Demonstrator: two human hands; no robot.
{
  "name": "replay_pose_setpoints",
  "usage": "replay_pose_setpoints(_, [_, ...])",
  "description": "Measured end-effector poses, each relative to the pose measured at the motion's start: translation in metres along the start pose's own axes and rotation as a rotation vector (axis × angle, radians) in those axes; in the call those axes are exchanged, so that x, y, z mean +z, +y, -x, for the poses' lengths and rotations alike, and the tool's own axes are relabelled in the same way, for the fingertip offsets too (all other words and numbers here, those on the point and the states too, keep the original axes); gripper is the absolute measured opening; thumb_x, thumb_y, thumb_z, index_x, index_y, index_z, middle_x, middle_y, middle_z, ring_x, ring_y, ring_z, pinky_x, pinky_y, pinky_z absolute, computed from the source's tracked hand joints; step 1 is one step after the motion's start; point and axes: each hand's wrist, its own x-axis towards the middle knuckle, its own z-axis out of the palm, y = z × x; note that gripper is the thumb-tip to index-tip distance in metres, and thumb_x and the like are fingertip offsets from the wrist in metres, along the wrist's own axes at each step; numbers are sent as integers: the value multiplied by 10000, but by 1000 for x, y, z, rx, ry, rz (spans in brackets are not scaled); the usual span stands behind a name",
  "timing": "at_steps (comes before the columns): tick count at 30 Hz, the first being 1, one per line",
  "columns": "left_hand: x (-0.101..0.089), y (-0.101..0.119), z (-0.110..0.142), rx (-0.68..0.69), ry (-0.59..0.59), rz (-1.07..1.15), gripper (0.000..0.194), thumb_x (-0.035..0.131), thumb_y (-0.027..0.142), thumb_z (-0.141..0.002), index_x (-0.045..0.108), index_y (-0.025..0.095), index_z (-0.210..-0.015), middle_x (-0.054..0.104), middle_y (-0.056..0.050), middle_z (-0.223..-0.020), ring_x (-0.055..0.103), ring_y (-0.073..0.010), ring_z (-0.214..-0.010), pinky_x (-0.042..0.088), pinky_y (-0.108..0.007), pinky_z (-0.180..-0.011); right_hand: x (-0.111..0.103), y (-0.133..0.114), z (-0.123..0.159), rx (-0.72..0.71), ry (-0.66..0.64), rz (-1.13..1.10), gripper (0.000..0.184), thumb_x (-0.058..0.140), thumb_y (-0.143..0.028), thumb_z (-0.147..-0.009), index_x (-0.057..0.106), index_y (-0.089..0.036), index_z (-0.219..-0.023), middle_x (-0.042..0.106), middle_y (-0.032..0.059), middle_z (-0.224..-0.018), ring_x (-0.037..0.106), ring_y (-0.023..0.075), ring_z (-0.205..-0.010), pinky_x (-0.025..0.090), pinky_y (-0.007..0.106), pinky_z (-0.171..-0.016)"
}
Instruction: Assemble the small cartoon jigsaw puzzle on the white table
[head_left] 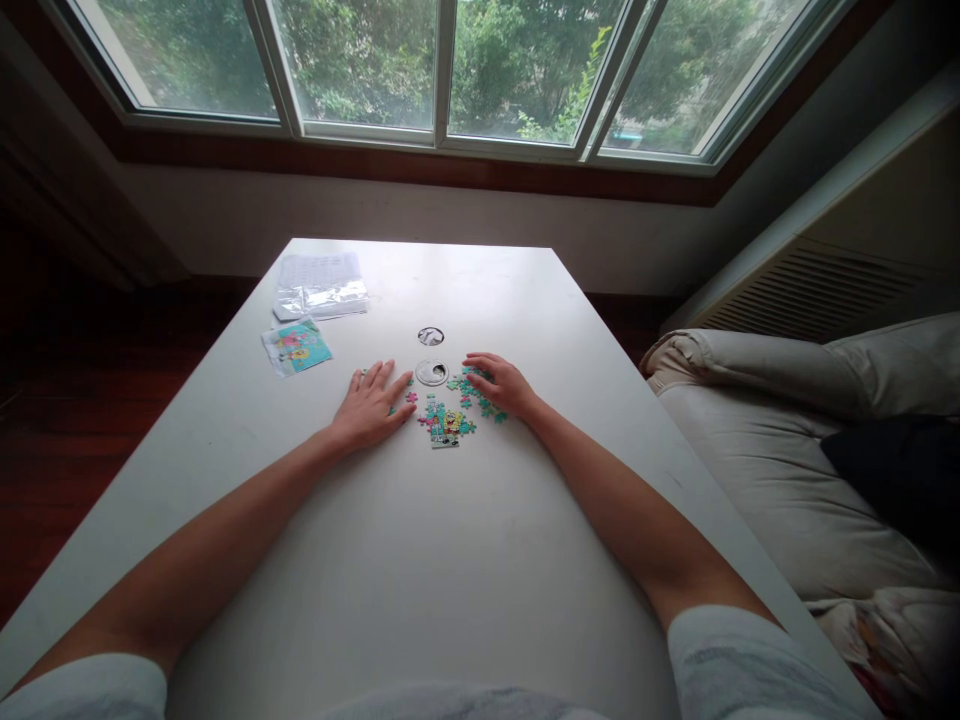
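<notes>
Pale sleeves (90,688) lie nearest, at the bottom edge, and from them two bare forearms (225,540) reach forward over a white table (420,580). The left hand (371,408) rests palm down, its fingers spread apart, just left of a joined section of jigsaw puzzle (448,426) that shows a yellow cartoon figure. A small pink piece (412,398) sits by its fingertips. The right hand (504,384) is curved over a cluster of loose green pieces (491,411) to the right of that section, thumb and forefinger apart; whether it touches any piece is too small to tell. Beyond the section, a round ring (421,378) and a second round fitting (430,337) sit in line on the tabletop. Farther left lie a colourful picture card (297,346) and, behind it, a clear plastic packet (321,287). A pale sofa (765,480) stands to the right, and a window (360,65) spans the far wall, green trees outside.
</notes>
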Motion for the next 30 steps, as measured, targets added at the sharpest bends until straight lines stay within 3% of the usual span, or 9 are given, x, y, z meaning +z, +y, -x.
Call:
replay_pose_setpoints(7, [-1, -6, -12, 36, -38, -6, 696, 307, 658, -996, 285, 323, -1606, 179, -76, -1700, 135, -318, -1568, 108, -571, -1244, 0, -6, 2, -59, -64, 193, 403, 533, -443, -980, 649, -269, -1325, 594, 80, -1434, 541, 256, -1326, 435, 451, -1122])
replay_pose_setpoints(12, [-2, -11, -17, 34, -23, -8, 704, 311, 662, -996, 311, 296, -1598, 216, -91, -1690, 164, -315, -1562, 125, -563, -1248, 2, -10, 5, -85, -35, 237, 322, 561, -410, -973, 696, -291, -1240, 611, 68, -1409, 521, 267, -1332, 396, 480, -1139])
replay_pose_setpoints(17, [-5, -10, -14, 77, 102, 41, 616, 386, 557, -1013, 396, 261, -1553, 351, -104, -1634, 266, -305, -1522, 224, -533, -1237, 11, -25, 4, -115, -50, 270, 249, 606, -392, -956, 731, -323, -1159, 607, 44, -1413, 472, 277, -1373, 358, 508, -1156])
replay_pose_setpoints(22, [-13, -8, -9, 162, 177, 84, 420, 510, 447, -980, 624, 260, -1338, 501, -80, -1525, 370, -305, -1455, 326, -525, -1202, 15, -35, 6, -161, -75, 271, 184, 608, -352, -961, 758, -317, -1062, 618, 34, -1401, 460, 278, -1385, 365, 504, -1146])
replay_pose_setpoints(27, [-19, 2, -3, 222, 215, 121, 334, 493, 393, -1000, 694, 260, -1231, 566, -67, -1459, 413, -288, -1414, 379, -513, -1176, 15, -37, 11, -163, -66, 249, 246, 633, -355, -945, 723, -305, -1168, 616, 47, -1401, 463, 272, -1379, 382, 487, -1139])
replay_pose_setpoints(30, [-20, 8, -1, 254, 223, 148, 295, 489, 364, -1001, 719, 272, -1162, 604, -52, -1414, 433, -281, -1392, 414, -514, -1144, 15, -40, 13, -133, -76, 272, 228, 644, -363, -934, 729, -301, -1137, 607, 55, -1408, 448, 290, -1389, 373, 518, -1140])
